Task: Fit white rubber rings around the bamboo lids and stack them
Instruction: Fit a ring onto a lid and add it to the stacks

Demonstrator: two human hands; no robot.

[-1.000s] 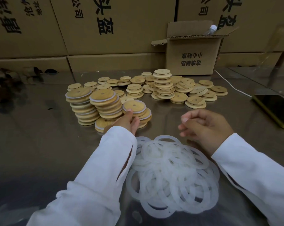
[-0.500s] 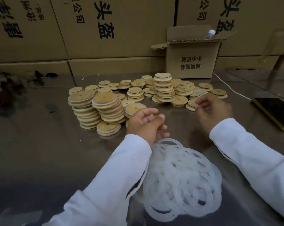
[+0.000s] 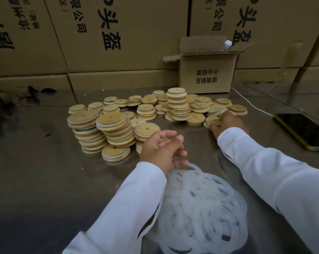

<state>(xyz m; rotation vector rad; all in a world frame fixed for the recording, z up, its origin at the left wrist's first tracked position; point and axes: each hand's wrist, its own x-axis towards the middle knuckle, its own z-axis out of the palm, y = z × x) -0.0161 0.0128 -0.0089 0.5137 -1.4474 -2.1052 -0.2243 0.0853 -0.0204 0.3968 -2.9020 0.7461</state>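
Right hand (image 3: 226,123) reaches out at about 1 o'clock, fingers curled down onto a bare lid (image 3: 210,119) at the near edge of the unringed pile (image 3: 178,105); whether it has lifted, cannot tell. Left hand (image 3: 162,149) half open, holding nothing visible, just beyond the rings (image 3: 202,204) on the desk (image 3: 36,171). Ringed stacks (image 3: 103,131) stand at 10 o'clock. Left hand is nearer the rings; judged next: take one.

Rings (image 3: 200,208) before lids (image 3: 116,125) (stacked).
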